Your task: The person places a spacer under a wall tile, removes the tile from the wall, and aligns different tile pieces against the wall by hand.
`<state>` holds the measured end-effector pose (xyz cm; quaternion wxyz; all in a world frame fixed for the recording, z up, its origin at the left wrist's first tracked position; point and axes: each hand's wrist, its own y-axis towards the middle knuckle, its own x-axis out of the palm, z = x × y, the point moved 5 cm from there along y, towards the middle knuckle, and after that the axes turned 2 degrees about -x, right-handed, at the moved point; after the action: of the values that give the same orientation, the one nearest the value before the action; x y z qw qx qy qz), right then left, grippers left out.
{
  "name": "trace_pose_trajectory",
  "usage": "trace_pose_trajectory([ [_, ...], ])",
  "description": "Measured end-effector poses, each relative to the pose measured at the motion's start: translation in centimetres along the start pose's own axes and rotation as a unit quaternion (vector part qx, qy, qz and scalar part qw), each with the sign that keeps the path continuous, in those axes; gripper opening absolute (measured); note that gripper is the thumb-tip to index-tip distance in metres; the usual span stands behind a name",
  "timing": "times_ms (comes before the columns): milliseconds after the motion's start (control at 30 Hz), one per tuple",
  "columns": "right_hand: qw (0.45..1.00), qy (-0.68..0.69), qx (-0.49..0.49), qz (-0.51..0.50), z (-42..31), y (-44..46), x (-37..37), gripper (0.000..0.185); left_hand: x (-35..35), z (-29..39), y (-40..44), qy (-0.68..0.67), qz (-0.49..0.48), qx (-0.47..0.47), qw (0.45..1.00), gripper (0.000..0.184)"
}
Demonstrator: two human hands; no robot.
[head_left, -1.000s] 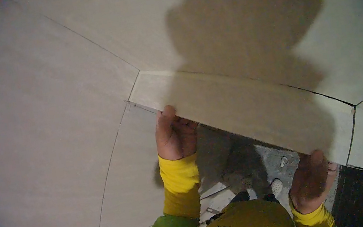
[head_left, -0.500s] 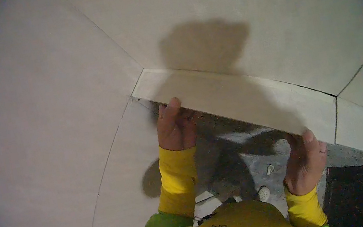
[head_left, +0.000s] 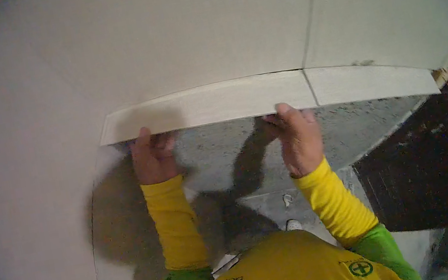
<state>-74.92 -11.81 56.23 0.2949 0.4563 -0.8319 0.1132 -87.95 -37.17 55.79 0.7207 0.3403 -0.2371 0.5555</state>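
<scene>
A long, narrow pale tile strip [head_left: 217,103] lies level along the foot of the large pale wall panels. My left hand [head_left: 155,157] grips its front edge near the left end, thumb on top and fingers curled underneath. Farther right, my right hand [head_left: 300,137] holds the same edge in the same way, close to the joint with a second pale strip [head_left: 369,80]. The fingertips of both hands are partly hidden below the strip. The strip's back edge runs against the upper wall panel [head_left: 186,26], with a thin dark line between them.
Rough grey concrete [head_left: 207,149] shows below the strip. A dark brown surface [head_left: 432,163] is at the right, and a small wooden piece [head_left: 442,77] sits by the second strip's end. Pale wall [head_left: 20,176] fills the left side. A shoe tip [head_left: 293,224] shows below.
The view has turned and shifted, so the strip now looks level and the second strip's right end shows. Both hands still grip the front edge, and they appear closer together.
</scene>
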Motion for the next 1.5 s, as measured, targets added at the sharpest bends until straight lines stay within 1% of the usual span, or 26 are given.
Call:
trace_pose_trajectory([
  [67,1.0,0.018,0.001,0.005,0.0,-0.3,-0.3,0.031,0.6,0.3,-0.8,0.009,0.062,0.032,0.997,0.021],
  [133,1.0,0.023,0.015,0.009,0.2,-0.2,-0.3,0.03,0.1,0.1,-0.6,-0.022,0.068,0.012,0.997,0.019],
  [200,0.999,0.027,-0.001,0.018,0.2,-0.3,-0.3,0.031,-0.8,0.1,-0.5,-0.05,0.075,-0.007,0.996,0.017],
  [267,0.999,0.034,0.005,0.004,0.2,-0.4,-0.1,0.032,-2.0,-0.1,-0.2,-0.014,0.068,-0.035,0.997,0.009],
  [300,0.999,0.031,-0.004,-0.001,-0.2,-0.6,0.5,0.032,-3.5,-0.2,0.4,-0.017,0.064,-0.039,0.997,0.009],
  [367,0.999,0.03,-0.011,0.0,-0.2,-0.5,0.4,0.031,-4.4,-0.9,1.5,-0.103,-0.1,-0.042,0.989,0.01],
  [400,0.999,0.03,-0.012,-0.004,-0.1,-0.6,0.5,0.031,-4.9,-1.3,1.4,-0.105,-0.101,-0.043,0.988,0.01],
  [433,0.999,0.029,-0.012,-0.004,-0.1,-0.6,0.5,0.031,-3.7,-0.9,0.9,-0.064,-0.182,0.017,0.981,0.014],
  [500,1.0,0.029,-0.007,-0.002,-0.1,-0.6,0.6,0.03,-2.1,-0.4,0.0,-0.023,-0.26,0.079,0.962,0.018],
  [533,1.0,0.029,-0.007,-0.004,0.0,-0.5,0.6,0.03,-2.0,-0.3,0.0,0.112,-0.187,0.079,0.973,0.023],
  [600,1.0,0.021,-0.006,0.005,0.4,-0.3,0.2,0.031,-0.7,0.0,-0.2,0.243,-0.11,0.079,0.961,0.029],
  [633,1.0,0.022,-0.007,0.005,0.3,-0.4,0.3,0.031,-0.4,0.2,-0.3,0.172,-0.016,0.054,0.983,0.029],
  [667,1.0,0.019,-0.006,0.004,0.2,-0.5,0.4,0.031,-0.7,0.1,-0.4,0.098,0.078,0.028,0.992,0.03],
  [700,1.0,0.017,-0.005,0.003,0.1,-0.6,0.4,0.032,-1.0,0.1,-0.4,0.098,0.077,0.028,0.992,0.03],
  [767,1.0,0.018,-0.008,0.003,0.0,-0.7,0.5,0.032,-1.8,-0.1,-0.1,0.024,0.044,0.026,0.998,0.034],
  [867,1.0,0.017,-0.003,0.002,-0.1,-0.8,0.5,0.033,-2.0,-0.4,0.2,0.065,0.03,0.039,0.997,0.04],
  [900,1.0,0.018,0.003,0.0,0.0,-0.7,0.5,0.033,-2.0,-0.3,0.3,0.066,0.032,0.043,0.996,0.04],
  [967,1.0,0.021,-0.005,-0.004,0.4,-0.3,0.2,0.033,-0.7,-0.2,-0.3,-0.022,0.085,0.01,0.996,0.038],
  [1067,1.0,0.026,-0.011,0.0,0.6,-0.3,0.1,0.033,-0.9,-0.3,-0.4,-0.056,0.087,0.007,0.995,0.033],
  [1233,1.0,0.011,-0.011,0.01,1.6,0.5,-0.9,0.031,-0.8,0.0,-0.3,-0.042,0.065,0.014,0.997,0.033],
  [1267,0.992,-0.087,-0.094,-0.022,2.6,1.9,-2.2,0.031,-0.6,-0.2,-0.2,-0.039,0.055,0.018,0.998,0.033],
  [1333,0.965,-0.188,-0.179,-0.041,1.9,2.4,-2.9,0.031,-2.2,-0.9,0.6,-0.074,0.03,-0.002,0.997,0.032],
  [1400,0.998,0.016,-0.054,-0.024,2.2,1.6,-1.4,0.033,-2.7,-1.4,1.0,-0.109,0.002,-0.031,0.994,0.032],
  [1433,0.998,0.013,-0.064,-0.01,1.5,0.9,-1.0,0.033,-2.6,-1.0,1.0,-0.081,0.018,-0.009,0.996,0.034],
  [1467,0.999,0.022,-0.039,-0.017,1.0,0.2,-0.5,0.033,-2.2,-0.9,0.9,-0.053,0.033,0.013,0.998,0.035],
  [1500,0.999,0.032,-0.016,-0.024,0.5,-0.4,0.0,0.033,-1.8,-1.0,0.9,-0.057,0.021,-0.001,0.998,0.035],
])
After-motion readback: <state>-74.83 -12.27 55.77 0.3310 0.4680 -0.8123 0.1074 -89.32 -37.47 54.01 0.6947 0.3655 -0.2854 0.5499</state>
